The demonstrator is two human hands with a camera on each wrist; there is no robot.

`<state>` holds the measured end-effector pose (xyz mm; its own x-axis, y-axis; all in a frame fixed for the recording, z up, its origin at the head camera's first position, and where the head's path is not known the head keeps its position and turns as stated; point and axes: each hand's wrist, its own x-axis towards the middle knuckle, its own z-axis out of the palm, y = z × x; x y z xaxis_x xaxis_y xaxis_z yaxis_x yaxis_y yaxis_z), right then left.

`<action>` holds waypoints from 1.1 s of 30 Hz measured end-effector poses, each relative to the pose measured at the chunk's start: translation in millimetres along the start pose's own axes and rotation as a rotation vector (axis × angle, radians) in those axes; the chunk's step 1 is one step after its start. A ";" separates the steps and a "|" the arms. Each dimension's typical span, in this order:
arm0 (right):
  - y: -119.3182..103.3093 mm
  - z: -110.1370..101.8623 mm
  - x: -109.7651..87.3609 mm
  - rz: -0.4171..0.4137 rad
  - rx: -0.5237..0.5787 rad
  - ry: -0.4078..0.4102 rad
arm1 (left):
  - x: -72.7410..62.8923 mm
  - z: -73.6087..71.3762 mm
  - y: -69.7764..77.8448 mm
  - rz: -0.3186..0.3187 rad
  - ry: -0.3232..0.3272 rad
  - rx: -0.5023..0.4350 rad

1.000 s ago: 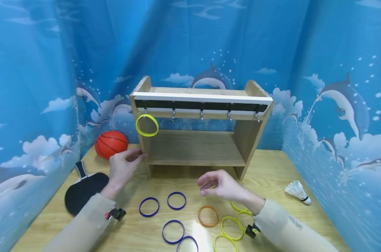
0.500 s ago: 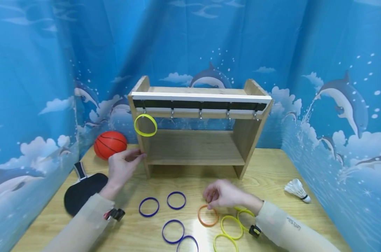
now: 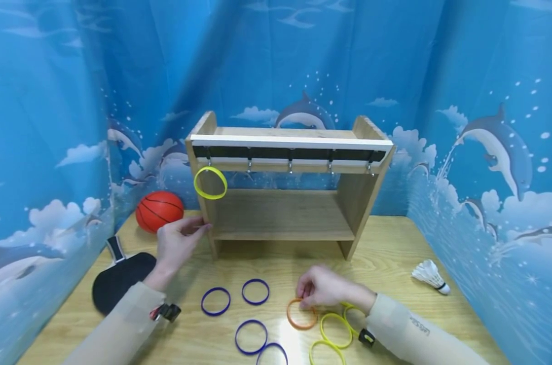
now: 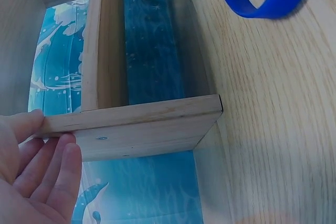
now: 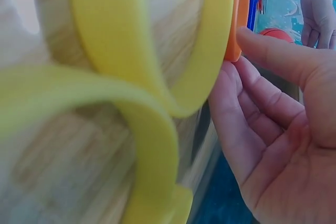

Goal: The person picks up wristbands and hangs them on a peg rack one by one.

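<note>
My left hand point(image 3: 177, 246) pinches the front edge of the left side panel of a small wooden shelf point(image 3: 280, 213); the left wrist view shows the thumb on one face of the panel point(image 4: 142, 111) and fingers on the other. Down on the table, my right hand point(image 3: 323, 286) pinches the far edge of an orange silicone wristband point(image 3: 298, 327) between thumb and fingers. Yellow wristbands point(image 3: 323, 342) lie right beside that hand, partly under its wrist. Another yellow wristband point(image 3: 210, 196) hangs from the leftmost hook on the shelf's front.
Several blue wristbands point(image 3: 236, 337) lie left of the orange one. A dark bar point(image 3: 271, 152) carries several metal hooks. At left are a red ball point(image 3: 159, 210) and a black paddle point(image 3: 120, 284); a shuttlecock point(image 3: 428, 274) lies at right. Blue dolphin-print curtains point(image 3: 276, 61) surround the table.
My right hand has come down from above the table to the orange wristband and taken its far edge. The left hand stays at the shelf's side panel.
</note>
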<state>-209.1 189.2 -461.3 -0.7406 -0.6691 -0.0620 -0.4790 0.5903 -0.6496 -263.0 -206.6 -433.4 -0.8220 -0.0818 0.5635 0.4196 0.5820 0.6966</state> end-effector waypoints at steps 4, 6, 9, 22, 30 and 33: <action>0.6 2.1 1.1 0.004 -0.029 0.018 | -0.6 0.0 0.1 0.004 0.008 -0.013; 1.5 3.2 1.5 0.006 -0.036 0.027 | -0.5 0.3 -0.1 0.012 0.015 -0.019; 1.2 4.0 1.7 -0.001 -0.048 0.038 | -0.1 0.7 -0.2 0.020 0.022 -0.020; -4.5 0.2 -0.6 0.020 -0.035 0.020 | 0.0 0.6 -1.7 0.014 0.016 0.001; -18.3 -9.2 -2.8 0.005 -0.042 -0.004 | -0.3 1.2 -0.8 0.005 0.021 0.014; -25.3 -14.1 -3.7 -0.015 -0.045 0.004 | -0.2 1.4 -0.4 0.003 0.017 0.006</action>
<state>-200.9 183.1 -433.9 -0.7349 -0.6764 -0.0489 -0.5109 0.5996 -0.6160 -263.6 -205.7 -434.5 -0.8144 -0.0937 0.5726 0.4194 0.5869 0.6925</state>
